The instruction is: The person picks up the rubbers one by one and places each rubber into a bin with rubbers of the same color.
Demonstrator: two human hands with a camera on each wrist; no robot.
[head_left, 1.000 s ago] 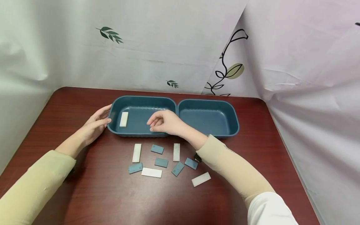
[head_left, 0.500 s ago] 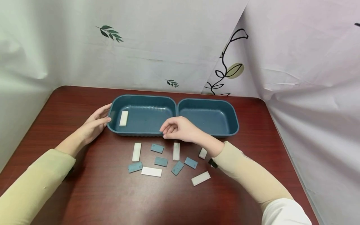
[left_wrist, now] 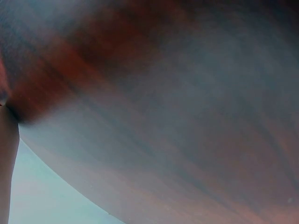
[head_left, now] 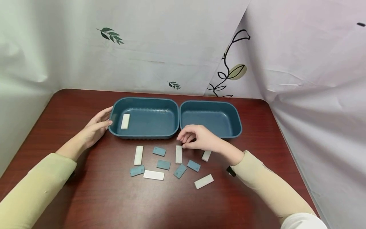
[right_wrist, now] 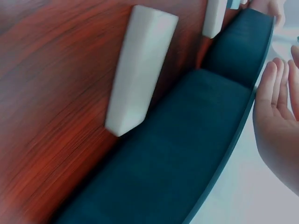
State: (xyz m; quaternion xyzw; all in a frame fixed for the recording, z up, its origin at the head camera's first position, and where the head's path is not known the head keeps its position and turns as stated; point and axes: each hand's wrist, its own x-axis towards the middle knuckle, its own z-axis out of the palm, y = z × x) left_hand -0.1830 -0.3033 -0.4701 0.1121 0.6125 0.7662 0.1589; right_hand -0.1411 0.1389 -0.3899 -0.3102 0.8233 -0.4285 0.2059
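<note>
Left bin (head_left: 151,119), dark blue and the larger of a pair, stands on the far half of a dark red table (head_left: 128,200) before a pale cloth (head_left: 160,47) printed with leaves. Right bin (head_left: 211,119), of the same blue, stands beside it, the two rims meeting end to end.

Left hand (head_left: 97,128): at the outer end of the left bin, thumb against the rim, fingers extended along the outside. Right hand (head_left: 200,137): before the right bin, fingers loosely bent, a gap between thumb and forefinger, nothing held; whether the thumb touches the block below cannot be told.

White blocks, six visible: one (head_left: 125,121) lies flat inside the left bin, near its left end; five lie on the table. Of these, one (head_left: 179,154) extends from beneath the right thumb, another (head_left: 206,156) is partly covered by the hand, and the others lie to the left (head_left: 138,155), crosswise in front (head_left: 153,175) and aslant at right (head_left: 204,181).

Blue-grey blocks, five, shorter: two (head_left: 159,151) (head_left: 163,164) lie between the upright-running white ones, one (head_left: 137,170) at left, two (head_left: 180,171) (head_left: 193,165) right of centre.
</note>
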